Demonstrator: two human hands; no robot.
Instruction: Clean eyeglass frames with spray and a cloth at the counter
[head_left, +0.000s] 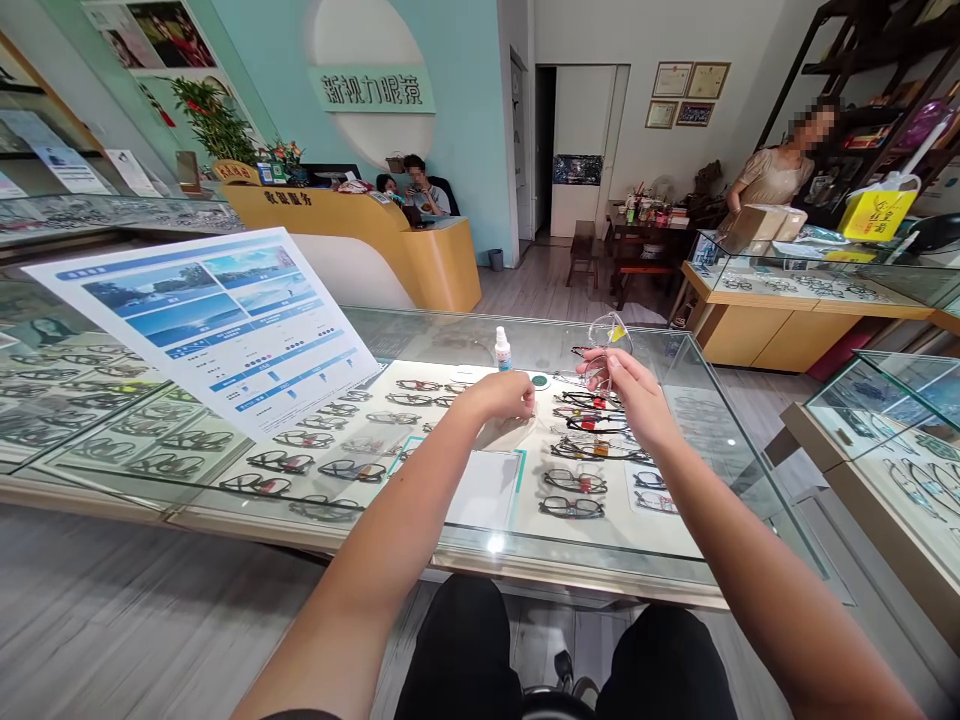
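Observation:
My right hand [628, 388] is raised over the glass counter and pinches a pair of clear-framed eyeglasses [616, 334] with a yellow tag on the lens. My left hand [504, 397] is closed in a loose fist low over the glass, left of the eyeglasses and apart from them. Whatever its fingers hold, if anything, is hidden. Just behind it a small white spray bottle [502, 350] stands upright on the counter. A round green-and-white disc [540, 381] lies to the right of the fist.
The glass display counter [450, 545] holds rows of eyeglasses [574, 507]. A printed sheet [217, 320] slants up at the left. Another person [772, 170] stands behind boxes [765, 225] at the right, and people [426, 190] sit behind the yellow desk [442, 265].

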